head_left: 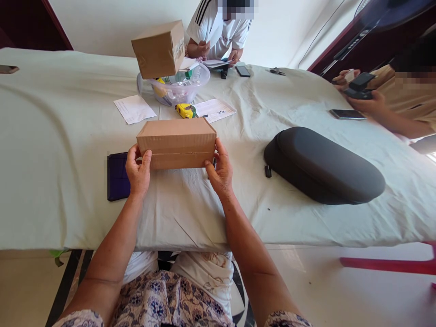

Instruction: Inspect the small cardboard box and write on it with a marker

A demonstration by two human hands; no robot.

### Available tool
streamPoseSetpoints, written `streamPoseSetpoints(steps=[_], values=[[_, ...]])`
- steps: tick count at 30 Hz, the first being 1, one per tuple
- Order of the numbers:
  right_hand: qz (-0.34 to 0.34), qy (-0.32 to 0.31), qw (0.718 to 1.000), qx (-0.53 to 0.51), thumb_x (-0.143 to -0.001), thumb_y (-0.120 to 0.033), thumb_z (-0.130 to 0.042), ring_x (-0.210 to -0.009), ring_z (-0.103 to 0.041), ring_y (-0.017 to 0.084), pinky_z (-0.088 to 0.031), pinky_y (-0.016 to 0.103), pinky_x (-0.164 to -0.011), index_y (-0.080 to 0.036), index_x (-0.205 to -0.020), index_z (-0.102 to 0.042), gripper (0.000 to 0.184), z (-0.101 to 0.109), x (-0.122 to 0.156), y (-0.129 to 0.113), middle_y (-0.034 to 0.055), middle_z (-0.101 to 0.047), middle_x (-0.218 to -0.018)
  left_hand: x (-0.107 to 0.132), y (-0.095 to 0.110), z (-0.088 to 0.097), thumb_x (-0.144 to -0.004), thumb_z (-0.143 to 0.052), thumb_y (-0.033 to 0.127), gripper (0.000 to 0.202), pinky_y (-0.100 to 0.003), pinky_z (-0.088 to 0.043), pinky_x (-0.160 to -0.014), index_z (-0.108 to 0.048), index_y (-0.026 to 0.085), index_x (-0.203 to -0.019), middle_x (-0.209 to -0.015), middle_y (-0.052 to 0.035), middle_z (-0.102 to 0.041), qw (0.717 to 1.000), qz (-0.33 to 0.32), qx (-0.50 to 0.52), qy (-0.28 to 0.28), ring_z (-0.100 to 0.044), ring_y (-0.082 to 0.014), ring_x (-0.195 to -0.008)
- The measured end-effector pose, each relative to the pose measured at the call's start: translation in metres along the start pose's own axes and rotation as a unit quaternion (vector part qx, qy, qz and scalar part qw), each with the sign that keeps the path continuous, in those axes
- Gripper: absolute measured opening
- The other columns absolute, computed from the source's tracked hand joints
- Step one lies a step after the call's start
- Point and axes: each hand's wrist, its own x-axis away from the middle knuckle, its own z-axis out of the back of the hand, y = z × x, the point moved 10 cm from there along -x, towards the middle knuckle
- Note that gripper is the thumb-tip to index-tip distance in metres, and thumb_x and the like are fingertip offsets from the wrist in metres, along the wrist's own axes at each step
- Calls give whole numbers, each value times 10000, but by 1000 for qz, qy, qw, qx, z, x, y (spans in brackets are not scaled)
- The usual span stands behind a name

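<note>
Between my two hands is a closed brown cardboard box [182,147], its long taped side facing me. My left hand [139,171] grips the left end, with the thumb on the near face. At the right end my right hand [220,170] holds the lower corner, thumb in front and fingers along the side. Whether the box rests on the cloth or is slightly lifted, I cannot tell. A dark blue flat item [118,177] lies beside my left hand. Beyond the box are a yellow tape measure [185,111] and a printed sheet [216,110].
A second cardboard box [158,52] sits on a clear plastic basin [177,93] of items. Left of it lies a white paper [135,109]. A large dark case [323,165] and a small black object [268,171] are to the right. Two people sit around the cloth-covered table [54,181].
</note>
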Motion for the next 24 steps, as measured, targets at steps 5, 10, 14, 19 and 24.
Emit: streamPoseSetpoints(steps=[5,10,14,19,24], values=[[-29,41,998,31,-890,-429,-653,-1381,-525,283,-541,468,-1047,-309,-1562,-340,751,3,2,5,132,-467,-1570,6,10,-9,-811,-707,642,609,-349,-553,-882,-614,209,-1229,-1199,-107,-687,998,-27,-38,-34,-674,-238,-1092],[-48,81,990,101,-850,-524,-700,-1384,-491,310,-510,523,-1060,-328,-1588,-248,887,8,4,4,146,-423,-1572,18,20,-20,-835,-695,609,592,-377,-570,-906,-554,205,-1244,-1219,-111,-645,996,-59,-45,-50,-647,-242,-1143],[-35,92,983,152,-820,-567,-730,-1398,-451,326,-467,572,-1093,-347,-1605,-162,993,6,7,-6,144,-413,-1556,27,24,-24,-728,-767,659,738,-390,-567,-891,-490,196,-1231,-1207,-121,-601,992,-81,-91,-33,-626,-260,-1131],[-38,103,980,164,-799,-575,-751,-1387,-430,334,-421,599,-1127,-348,-1599,-175,1012,2,9,-14,136,-429,-1510,31,21,-22,-660,-816,663,812,-391,-543,-889,-452,202,-1219,-1197,-123,-578,989,-69,-133,-12,-613,-267,-1104],[-74,98,989,80,-840,-511,-725,-1307,-491,308,-481,526,-1070,-359,-1554,-308,840,3,10,-3,120,-470,-1469,27,16,-17,-696,-802,645,776,-396,-523,-938,-464,203,-1238,-1212,-128,-587,991,-43,-124,-5,-615,-269,-1115]])
